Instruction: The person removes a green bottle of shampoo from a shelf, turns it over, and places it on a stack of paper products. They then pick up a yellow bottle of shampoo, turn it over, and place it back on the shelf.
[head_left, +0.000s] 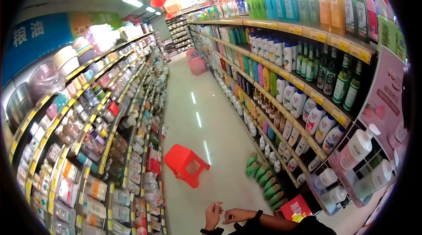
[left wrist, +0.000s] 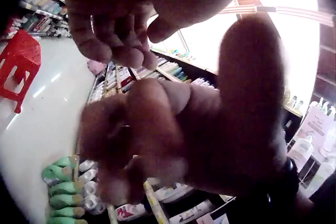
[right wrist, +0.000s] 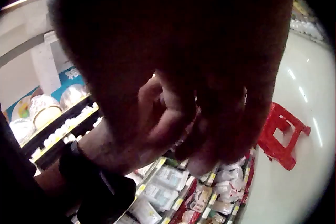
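At the bottom of the head view both hands are held close together in front of the body. My left hand (head_left: 214, 214) points upward with fingers loosely bent and nothing in them. Beside it, my right hand (head_left: 238, 215) reaches in from the right, fingers loosely bent and holding nothing. The left wrist view shows the right hand (left wrist: 157, 134) just below the curled fingers of the left hand (left wrist: 123, 29). Dark wristbands show on both wrists. A red plastic stool (head_left: 186, 164) lies tipped on the floor ahead of the hands.
A shop aisle floor (head_left: 182, 103) runs between two long shelves. Packaged goods fill the left shelf (head_left: 107, 147); bottles line the right shelf (head_left: 281, 68). Green bottles (head_left: 263, 178) stand on the floor at right, near a red box (head_left: 295, 208) and a wire rack of pump bottles (head_left: 351, 151).
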The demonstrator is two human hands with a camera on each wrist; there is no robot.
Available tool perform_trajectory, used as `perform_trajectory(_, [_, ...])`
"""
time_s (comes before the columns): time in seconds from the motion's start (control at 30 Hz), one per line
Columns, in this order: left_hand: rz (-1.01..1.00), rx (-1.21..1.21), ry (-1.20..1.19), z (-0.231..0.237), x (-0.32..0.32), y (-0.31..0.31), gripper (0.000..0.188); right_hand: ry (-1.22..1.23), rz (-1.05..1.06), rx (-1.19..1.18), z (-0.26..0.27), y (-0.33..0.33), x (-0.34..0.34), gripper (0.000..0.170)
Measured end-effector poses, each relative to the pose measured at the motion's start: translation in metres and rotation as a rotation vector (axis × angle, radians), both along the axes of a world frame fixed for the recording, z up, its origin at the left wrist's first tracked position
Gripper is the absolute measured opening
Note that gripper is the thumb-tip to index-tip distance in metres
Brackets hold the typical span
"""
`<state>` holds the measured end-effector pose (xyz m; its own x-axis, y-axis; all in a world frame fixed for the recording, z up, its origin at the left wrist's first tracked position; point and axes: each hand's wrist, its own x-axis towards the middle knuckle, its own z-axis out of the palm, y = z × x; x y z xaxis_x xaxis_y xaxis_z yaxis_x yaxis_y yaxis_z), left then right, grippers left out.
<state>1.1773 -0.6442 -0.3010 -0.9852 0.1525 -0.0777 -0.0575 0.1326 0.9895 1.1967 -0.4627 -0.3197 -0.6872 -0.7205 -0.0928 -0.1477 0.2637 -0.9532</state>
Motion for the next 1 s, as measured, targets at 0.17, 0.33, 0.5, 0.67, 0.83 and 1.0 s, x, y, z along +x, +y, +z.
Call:
perform_trajectory(0.17, [-0.161, 0.027, -0.113, -0.035, -0.066, 0.024, 0.031, -0.227, -0.588, -0.305, -0.009, 0.049, -0.054, 0.031])
perform_trajectory(0.33, [-0.279, 0.179, -0.292, -0.083, -0.117, 0.05, 0.034, -0.673, -1.059, -0.779, -0.023, 0.078, -0.103, 0.026])
perform_trajectory(0.5, [-0.281, 0.345, -0.369, -0.113, -0.196, 0.079, 0.037, -1.005, -1.237, -1.079, -0.075, 0.105, -0.172, 0.023])
perform_trajectory(0.67, [-0.286, 0.304, -0.373, -0.128, -0.343, 0.081, 0.038, -0.892, -1.391, -1.02, -0.091, 0.117, -0.284, 0.02])
perform_trajectory(0.83, [-0.219, 0.176, -0.129, -0.067, -0.472, 0.068, 0.035, -0.612, -1.58, -0.95, -0.026, 0.097, -0.408, 0.019])
perform_trajectory(1.0, [-0.221, 0.263, -0.145, -0.065, -0.578, 0.075, 0.032, -0.592, -1.675, -1.071, -0.049, 0.112, -0.495, 0.026])
